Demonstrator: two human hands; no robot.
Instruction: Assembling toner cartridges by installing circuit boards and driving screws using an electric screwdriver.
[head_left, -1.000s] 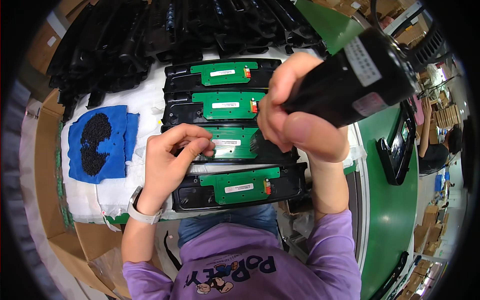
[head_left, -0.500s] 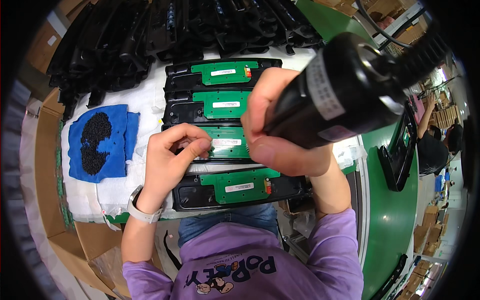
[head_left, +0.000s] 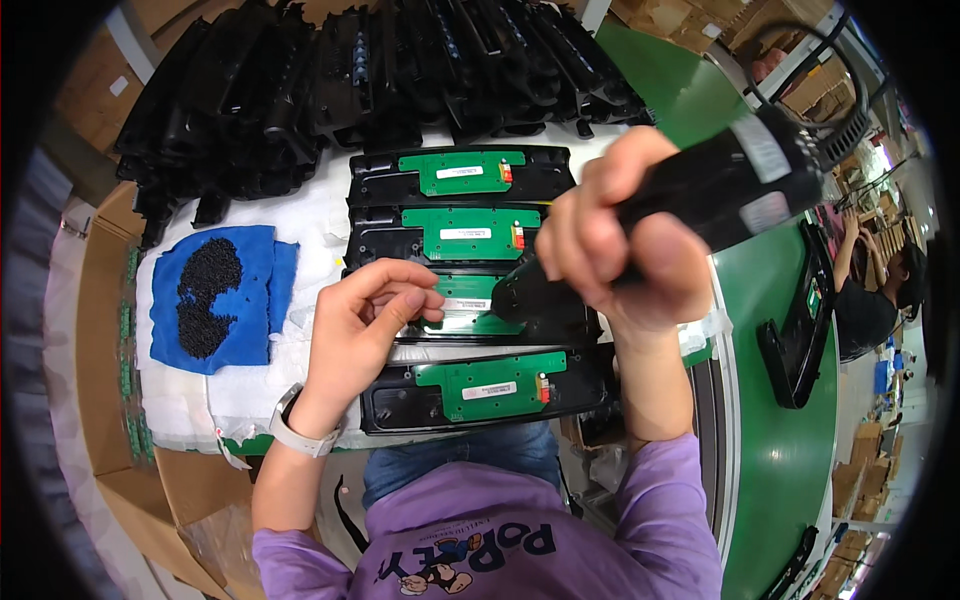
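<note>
My right hand (head_left: 645, 250) is wrapped around a black electric screwdriver (head_left: 735, 185) with a cable at its rear. The tool tilts down to the left, its front end over a green circuit board (head_left: 465, 319) set in a black plastic panel. My left hand (head_left: 365, 315) hovers at that board's left part, thumb and fingertips closed together; whatever they hold is too small to make out. Two similar panels lie beyond, with an upper board (head_left: 485, 180) and a middle board (head_left: 462, 220). Nearest me lies another panel with its board (head_left: 495, 388).
A blue cloth (head_left: 255, 335) at left carries a heap of tiny black pieces (head_left: 207, 300). Many black plastic housings (head_left: 400, 80) are piled along the back. At right, a green bench (head_left: 770, 470) holds a black frame (head_left: 785, 365); another person (head_left: 870, 310) works beyond it.
The screwdriver has swung from close to the camera to a lower tilt, its front end coming over the third board. My left hand stays beside that board. The whole view has shifted slightly.
</note>
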